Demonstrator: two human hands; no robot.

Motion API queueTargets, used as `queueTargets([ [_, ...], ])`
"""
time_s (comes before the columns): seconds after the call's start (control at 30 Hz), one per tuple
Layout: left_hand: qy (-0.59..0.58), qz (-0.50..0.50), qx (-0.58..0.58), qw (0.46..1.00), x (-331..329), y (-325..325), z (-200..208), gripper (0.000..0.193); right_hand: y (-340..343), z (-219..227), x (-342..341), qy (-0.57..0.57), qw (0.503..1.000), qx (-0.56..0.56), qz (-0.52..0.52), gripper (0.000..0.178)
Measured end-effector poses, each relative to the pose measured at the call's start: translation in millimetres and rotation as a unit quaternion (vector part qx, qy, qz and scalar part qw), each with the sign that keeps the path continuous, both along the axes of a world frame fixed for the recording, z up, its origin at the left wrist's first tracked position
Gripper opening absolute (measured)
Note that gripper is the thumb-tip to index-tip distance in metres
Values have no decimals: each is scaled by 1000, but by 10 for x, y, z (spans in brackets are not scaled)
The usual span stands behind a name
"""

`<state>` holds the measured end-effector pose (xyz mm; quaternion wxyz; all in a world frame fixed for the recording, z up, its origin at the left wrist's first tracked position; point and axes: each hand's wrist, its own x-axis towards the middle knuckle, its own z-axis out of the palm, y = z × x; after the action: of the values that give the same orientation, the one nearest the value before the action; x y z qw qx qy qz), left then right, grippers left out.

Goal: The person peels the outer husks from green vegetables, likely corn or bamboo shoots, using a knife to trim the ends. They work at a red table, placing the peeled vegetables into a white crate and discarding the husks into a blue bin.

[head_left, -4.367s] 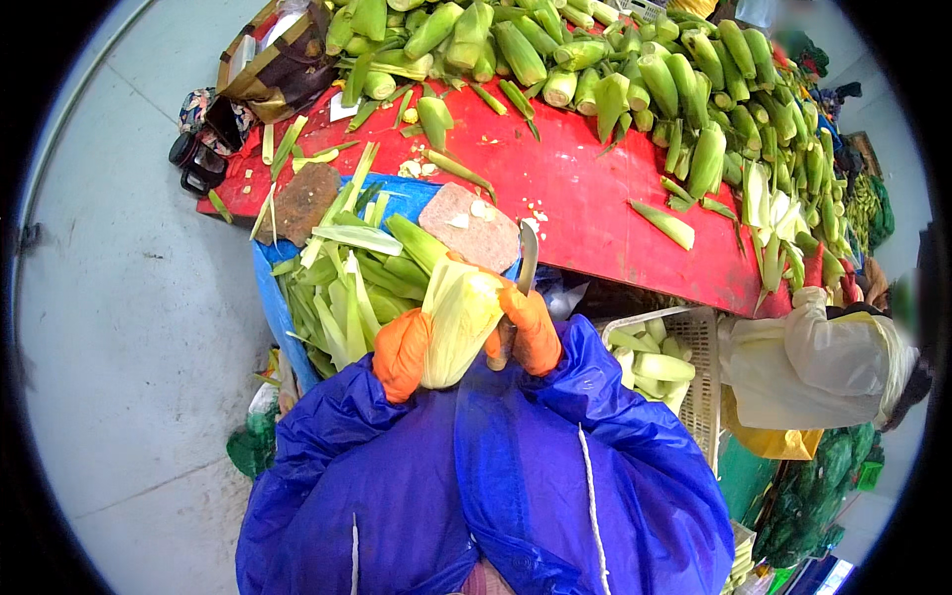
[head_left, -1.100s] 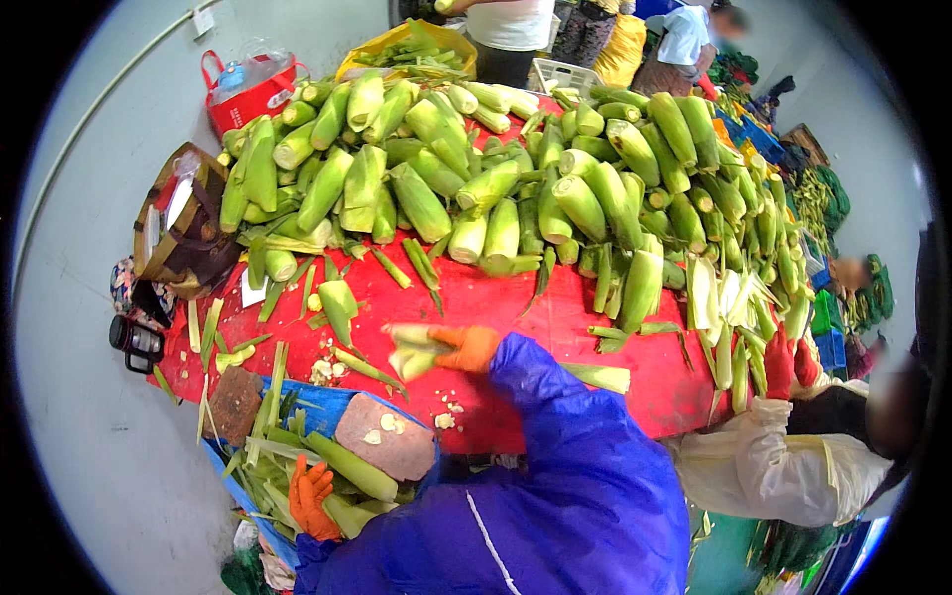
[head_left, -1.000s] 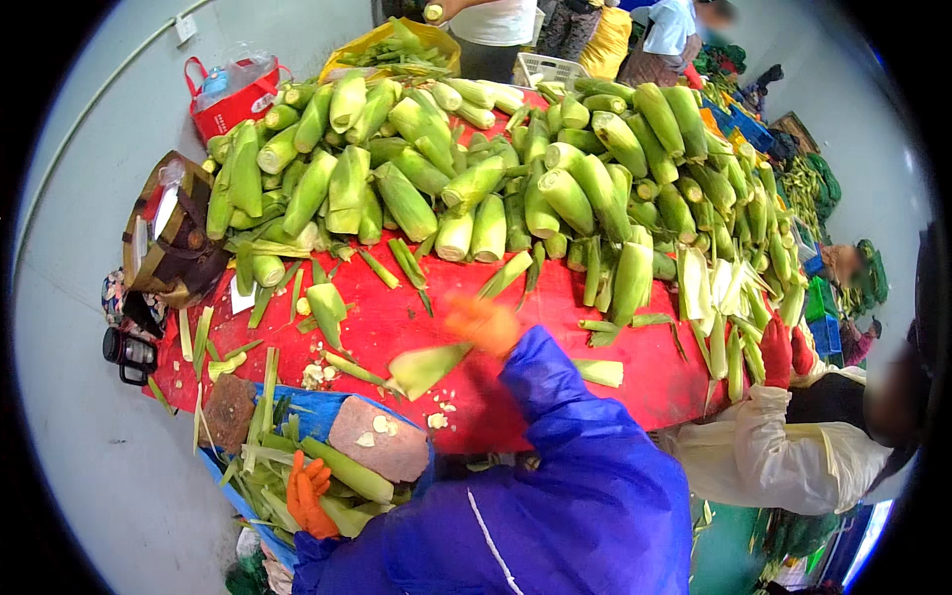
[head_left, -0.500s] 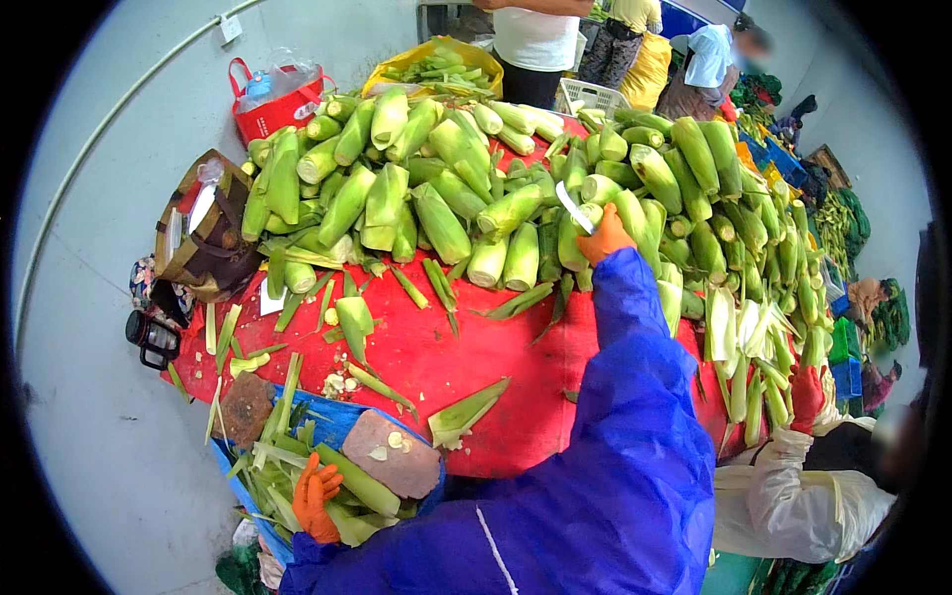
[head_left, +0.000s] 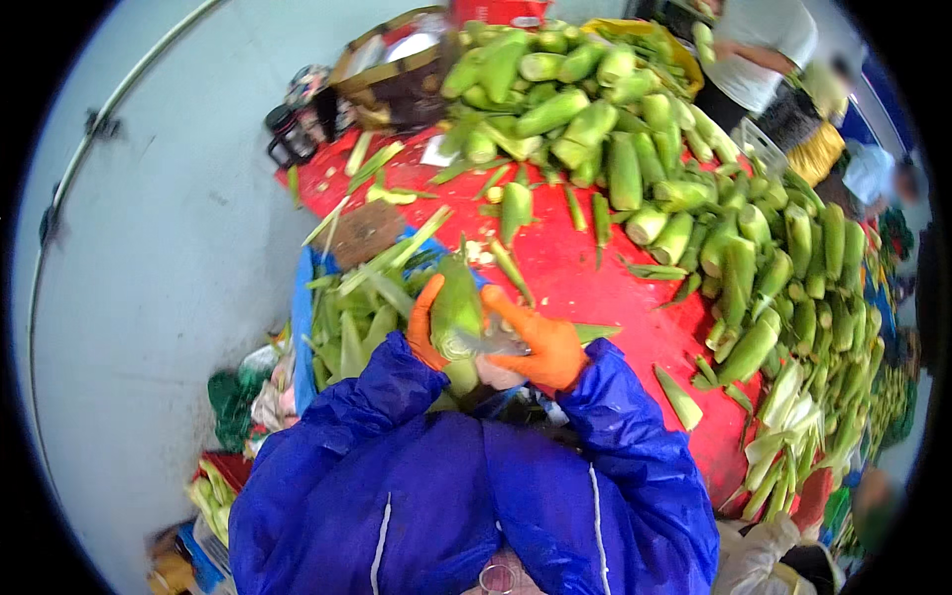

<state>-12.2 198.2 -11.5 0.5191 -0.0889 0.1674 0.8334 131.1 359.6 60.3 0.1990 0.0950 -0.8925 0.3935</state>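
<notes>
An ear of corn in its green husk (head_left: 458, 297) stands in front of me with its pale cut end facing me. My left hand (head_left: 423, 325), in an orange glove, is closed round its left side. My right hand (head_left: 548, 349), also gloved, is at the ear's right side, thumb toward the husk. A blurred grey knife blade (head_left: 506, 344) shows by its fingers, close to the cut end; the handle is hidden. Beneath and left of the ear, a blue bin (head_left: 302, 322) holds loose green husk leaves (head_left: 347, 342).
A large heap of unpeeled corn (head_left: 595, 129) curves along the far and right sides of the red table (head_left: 575, 268). Husk scraps lie on the red cover. A brown block (head_left: 365, 234) rests at the bin's far edge. A bag (head_left: 397, 84) and a dark flask (head_left: 289, 137) stand far left.
My right hand has come back from the heap to beside my left. An ear of corn is now between my hands above the bin. The view has swung left and down.
</notes>
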Motion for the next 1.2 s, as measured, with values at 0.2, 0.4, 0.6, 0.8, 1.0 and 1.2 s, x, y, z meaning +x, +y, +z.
queueTargets([
  [0.2,-14,56,37,998,-151,-845,-185,50,-789,139,-329,-165,965,202,18,90],
  [0.4,-50,74,117,989,-70,-1255,-19,45,-1327,331,-725,-184,927,315,86,89],
  [0.6,-59,113,118,985,-131,-1608,-244,42,-1719,-383,-783,-145,986,55,58,82],
  [0.8,-7,107,197,974,-180,-1876,-435,53,-2046,-26,-654,-424,867,-260,7,67],
  [1.0,-39,45,201,978,-209,-1930,-434,65,-2116,81,-822,-104,990,68,67,73],
  [1.2,-125,38,187,974,-201,-1977,-290,56,-2172,-117,-897,2,991,131,32,61],
])
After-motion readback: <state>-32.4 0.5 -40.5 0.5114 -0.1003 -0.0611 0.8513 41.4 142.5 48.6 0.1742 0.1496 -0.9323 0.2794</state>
